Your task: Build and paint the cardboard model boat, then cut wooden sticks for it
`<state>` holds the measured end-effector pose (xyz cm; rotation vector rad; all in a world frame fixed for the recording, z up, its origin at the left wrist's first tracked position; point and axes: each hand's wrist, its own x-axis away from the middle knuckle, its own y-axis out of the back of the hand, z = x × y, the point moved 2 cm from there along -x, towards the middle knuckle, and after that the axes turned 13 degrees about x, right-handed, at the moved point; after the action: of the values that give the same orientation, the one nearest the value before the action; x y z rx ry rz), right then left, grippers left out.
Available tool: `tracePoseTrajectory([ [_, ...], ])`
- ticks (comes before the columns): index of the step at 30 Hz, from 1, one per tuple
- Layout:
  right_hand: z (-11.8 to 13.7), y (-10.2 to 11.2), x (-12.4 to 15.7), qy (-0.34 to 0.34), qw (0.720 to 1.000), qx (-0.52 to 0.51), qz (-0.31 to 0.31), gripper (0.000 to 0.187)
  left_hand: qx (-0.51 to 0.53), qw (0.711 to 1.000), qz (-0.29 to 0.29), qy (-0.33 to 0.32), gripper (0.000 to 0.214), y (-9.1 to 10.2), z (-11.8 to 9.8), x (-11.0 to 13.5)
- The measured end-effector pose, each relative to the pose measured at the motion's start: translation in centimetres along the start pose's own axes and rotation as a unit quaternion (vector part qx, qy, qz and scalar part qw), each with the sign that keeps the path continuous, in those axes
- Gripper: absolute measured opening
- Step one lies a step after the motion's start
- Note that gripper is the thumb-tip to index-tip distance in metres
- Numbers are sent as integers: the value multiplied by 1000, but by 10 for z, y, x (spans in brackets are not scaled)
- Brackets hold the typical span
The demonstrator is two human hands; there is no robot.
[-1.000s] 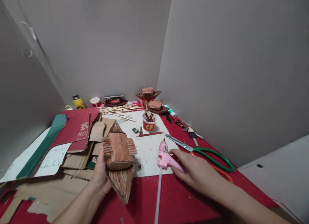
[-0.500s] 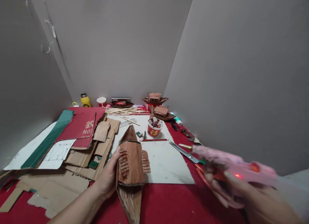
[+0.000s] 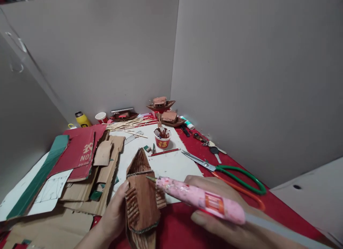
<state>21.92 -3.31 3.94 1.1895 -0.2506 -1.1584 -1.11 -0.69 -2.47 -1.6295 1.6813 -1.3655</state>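
Swung leftward, right grip (image 3: 227, 232) holds glue gun (image 3: 193, 196), left grip (image 3: 116, 208) boat (image 3: 145, 202); cup (image 3: 162, 144) reads "福".

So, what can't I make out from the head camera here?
All in the head view:
Left hand: most fingers are hidden behind the model boat.
Boat's near end: cut off by the bottom edge.
Pink glue gun: its handle is hidden by its own body and the right hand.
Paper cup: its front wall hides the inside bottom.
Red cardboard: the smallest print is too small to read.
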Motion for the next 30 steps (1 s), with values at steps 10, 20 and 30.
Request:
tracePoseTrajectory([
  [10, -4, -26, -9, 89, 995, 16, -52, 42, -80, 996, 24, 35, 8, -10, 0, 5],
  [20, -11, -32, -3, 108, 988, 75, -76, 34, -114, 990, -60, 51, 30, -16, 1, 8],
  [30, -5, -30, 3, 79, 988, 98, -87, 31, -85, 994, -19, 68, 21, -24, 1, 13],
])
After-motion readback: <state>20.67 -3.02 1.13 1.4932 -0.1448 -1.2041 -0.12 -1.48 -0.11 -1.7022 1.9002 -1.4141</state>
